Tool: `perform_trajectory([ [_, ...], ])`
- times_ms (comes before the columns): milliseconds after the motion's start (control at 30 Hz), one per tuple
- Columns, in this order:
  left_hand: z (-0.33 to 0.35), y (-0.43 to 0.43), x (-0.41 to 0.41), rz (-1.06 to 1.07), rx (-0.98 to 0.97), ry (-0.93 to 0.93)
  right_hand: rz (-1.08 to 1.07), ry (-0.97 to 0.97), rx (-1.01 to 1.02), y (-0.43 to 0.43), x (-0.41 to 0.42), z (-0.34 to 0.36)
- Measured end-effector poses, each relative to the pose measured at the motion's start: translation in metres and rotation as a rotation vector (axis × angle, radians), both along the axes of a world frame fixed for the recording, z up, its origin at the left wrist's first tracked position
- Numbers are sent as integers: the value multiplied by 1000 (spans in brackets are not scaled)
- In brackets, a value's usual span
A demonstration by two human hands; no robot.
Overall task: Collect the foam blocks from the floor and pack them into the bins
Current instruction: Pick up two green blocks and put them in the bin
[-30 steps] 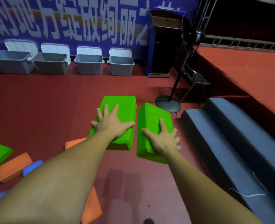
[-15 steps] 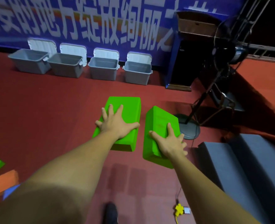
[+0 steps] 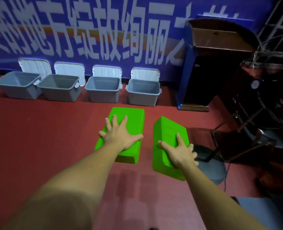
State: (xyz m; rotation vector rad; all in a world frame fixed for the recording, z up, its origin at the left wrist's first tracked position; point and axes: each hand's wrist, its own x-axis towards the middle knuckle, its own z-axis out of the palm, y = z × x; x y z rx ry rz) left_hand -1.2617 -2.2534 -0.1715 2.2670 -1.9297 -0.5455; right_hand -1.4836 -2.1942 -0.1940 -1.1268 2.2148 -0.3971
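- Two green foam blocks were off the red floor (image 3: pixel 37 138), one in each hand, with faint shadows on the carpet below them.
- The left hand (image 3: pixel 120 138) sat on top of the left green block (image 3: pixel 130 118). Its fingers were spread wide, the thumb hooked over the right edge and the little finger at the left edge, so it held the block across its width.
- The right hand (image 3: pixel 179 153) held the right green block (image 3: pixel 167 128), thumb on the near left face and the other fingers wrapped over the right edge. This block was tilted, showing its side face.
- The blocks were side by side and apart, not touching.
- Four grey bins (image 3: pixel 102 97) stood open in a row ahead of the blocks, against the blue banner (image 3: pixel 87 30), with white lids (image 3: pixel 106 72) propped behind them. The rightmost bin (image 3: pixel 142 99) lay most nearly in line with the blocks.
- Progress, as a judgement: no block showed inside any bin as far as the open tops allowed. The task looked early, with pickup done for this pair and both placements left.
- No other blocks were in view on the floor. I could not tell how many remained elsewhere.
- The round fan base (image 3: pixel 210 170) sat just beside the right hand's path and looked like a possible snag.
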Motion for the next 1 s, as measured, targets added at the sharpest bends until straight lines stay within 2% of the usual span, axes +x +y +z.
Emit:
perform_trajectory([
  [267, -17, -257, -63, 66, 22, 18, 73, 1, -9, -266, -60, -14],
  [467, -2, -433, -94, 106, 9, 61, 97, 34, 31, -450, -95, 0],
  [533, -2, -464, -94, 103, 11, 48, 116, 48, 35, -484, -98, 1],
  [1000, -95, -838, -79, 102, 186, 7, 88, 47, 187, -858, -94, -87],
])
